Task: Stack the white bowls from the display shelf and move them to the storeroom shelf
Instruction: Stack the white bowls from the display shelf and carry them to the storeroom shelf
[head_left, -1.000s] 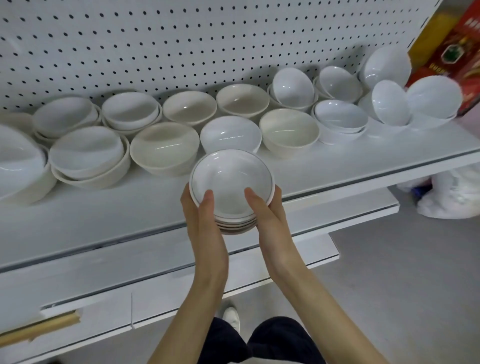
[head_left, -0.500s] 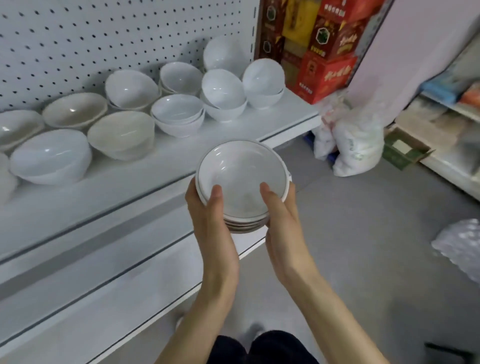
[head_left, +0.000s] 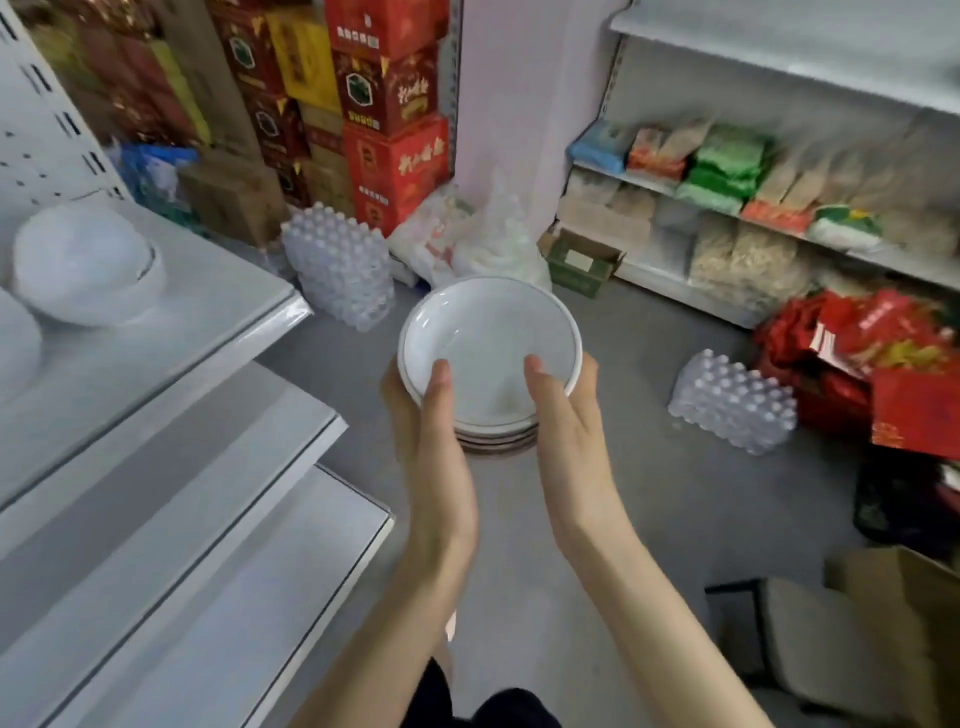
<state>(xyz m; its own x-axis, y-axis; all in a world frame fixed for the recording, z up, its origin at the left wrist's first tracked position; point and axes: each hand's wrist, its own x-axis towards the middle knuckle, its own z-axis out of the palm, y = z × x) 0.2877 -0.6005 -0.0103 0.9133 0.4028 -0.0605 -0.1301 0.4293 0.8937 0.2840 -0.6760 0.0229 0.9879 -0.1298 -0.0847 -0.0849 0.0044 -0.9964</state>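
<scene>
Both hands (head_left: 498, 431) clasped, thumbs up

- The red cartons (head_left: 395, 156) stacked by the wall carry large gold Chinese characters on their faces, but they are too blurred to read.
- The dark red carton (head_left: 387, 91) above them bears similar gold brush lettering beside a green emblem; illegible as well.
- The small white labels on the fronts of those cartons show only smudges of print.
- The red packets (head_left: 883, 332) piled on the floor to the right have gold printing that cannot be made out.
- The bagged goods (head_left: 727, 166) on the right shelf show coloured labels, none of them readable.
</scene>
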